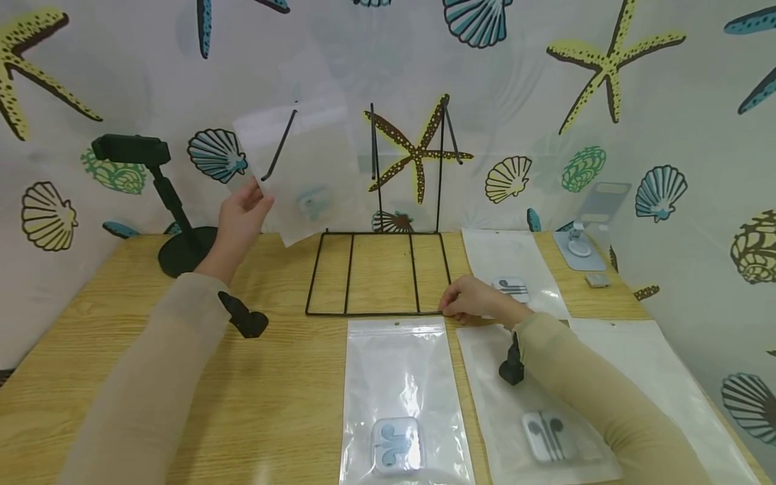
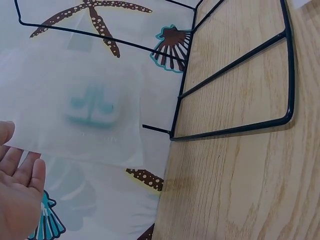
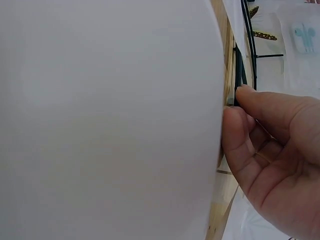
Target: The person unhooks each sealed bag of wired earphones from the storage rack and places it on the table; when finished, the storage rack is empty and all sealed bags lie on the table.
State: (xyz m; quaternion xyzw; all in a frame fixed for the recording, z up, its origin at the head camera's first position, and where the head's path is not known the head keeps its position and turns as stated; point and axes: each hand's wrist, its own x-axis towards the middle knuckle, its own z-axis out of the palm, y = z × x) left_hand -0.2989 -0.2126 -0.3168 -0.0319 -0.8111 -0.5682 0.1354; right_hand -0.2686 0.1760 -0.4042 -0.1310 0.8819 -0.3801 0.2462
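Note:
A black wire display rack (image 1: pixel 376 314) stands on the wooden table, with prongs jutting forward from its upright back. On its left prong hangs a frosted zip bag (image 1: pixel 327 148), and the pale blue earphones (image 2: pixel 92 107) show blurred through it. My left hand (image 1: pixel 238 219) pinches this bag's left edge near the prong's tip, thumb on one face and fingers behind. At the rack's front right corner, my right hand (image 1: pixel 475 298) pinches the base wire between thumb and fingers; the right wrist view shows the fingertips (image 3: pixel 245 92) on it.
In front of the rack lies a clear bag with boxed earphones (image 1: pixel 397 444). More bags, including one with dark earphones (image 1: pixel 548 436), lie under and beside my right arm. A black stand (image 1: pixel 190 249) is at left, a phone holder (image 1: pixel 578 246) at back right. Behind hangs a shell-patterned curtain (image 1: pixel 394 40).

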